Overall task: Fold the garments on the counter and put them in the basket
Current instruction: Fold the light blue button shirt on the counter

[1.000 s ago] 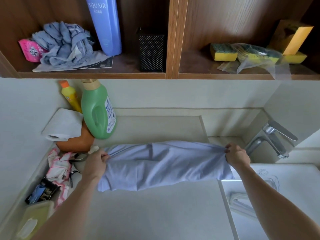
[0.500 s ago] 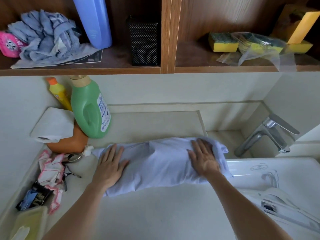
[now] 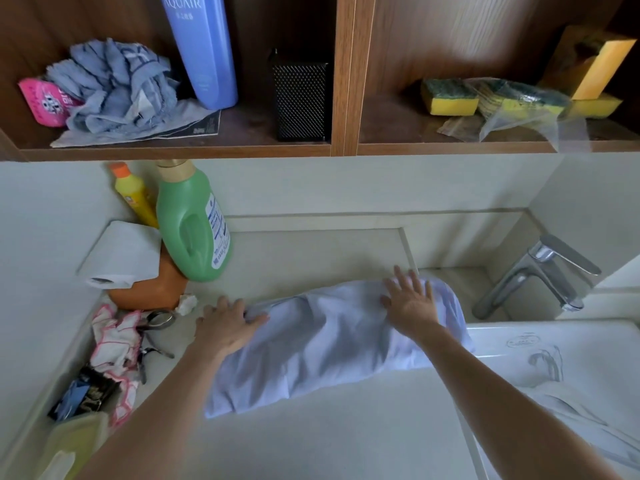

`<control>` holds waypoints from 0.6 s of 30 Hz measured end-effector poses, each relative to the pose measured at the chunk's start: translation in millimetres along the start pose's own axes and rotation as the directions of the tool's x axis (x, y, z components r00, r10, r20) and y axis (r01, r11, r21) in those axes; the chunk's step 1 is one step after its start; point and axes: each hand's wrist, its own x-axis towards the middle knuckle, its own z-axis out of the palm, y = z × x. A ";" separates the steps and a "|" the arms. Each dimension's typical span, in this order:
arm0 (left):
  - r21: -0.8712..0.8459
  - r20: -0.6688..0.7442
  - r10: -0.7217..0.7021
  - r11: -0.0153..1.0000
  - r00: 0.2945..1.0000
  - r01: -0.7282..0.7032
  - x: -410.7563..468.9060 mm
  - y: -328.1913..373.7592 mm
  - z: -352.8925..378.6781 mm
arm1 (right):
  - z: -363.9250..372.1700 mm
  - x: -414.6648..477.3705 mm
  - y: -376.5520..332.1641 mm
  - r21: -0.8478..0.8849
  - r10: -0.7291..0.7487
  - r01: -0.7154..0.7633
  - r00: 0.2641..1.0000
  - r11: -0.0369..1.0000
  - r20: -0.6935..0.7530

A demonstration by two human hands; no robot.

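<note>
The pale lilac garment [image 3: 329, 344] lies as a long folded band across the middle of the tabletop [image 3: 311, 441]. Its right end drapes over the tabletop's right edge toward the basin [image 3: 571, 355]. The left hand [image 3: 225, 327] rests on the band's left end, fingers straight and a little spread. The right hand [image 3: 410, 303] presses flat near the right end, fingers spread too. Neither pinches any cloth.

The fabric looks thin, light and limp — it will likely sag and come unfolded unless taken by both short ends or their corners.

Along the left edge crowd a green bottle [image 3: 192, 226], a paper roll [image 3: 121, 254], scissors [image 3: 159, 320] and a pink-edged cloth [image 3: 114, 341] — the scissors lie just beside the left hand. A tap [image 3: 540, 275] stands at the back right corner. No basket is in view.
</note>
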 end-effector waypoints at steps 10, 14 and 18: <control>-0.219 -0.232 0.131 0.958 0.964 -0.183 -15.3 31.3 14.8 | -4.9 7.5 -105.3 0.113 -0.256 0.256 0.967 0.960 -0.006; -0.433 -0.265 0.135 0.868 0.955 -0.243 -14.2 16.2 23.5 | -11.5 31.5 -68.6 -0.013 -0.121 0.124 0.986 0.992 0.115; -0.449 -0.259 0.055 0.877 0.964 -0.171 -12.6 9.9 18.6 | -21.3 44.1 -48.9 0.062 -0.105 0.097 0.984 0.993 0.142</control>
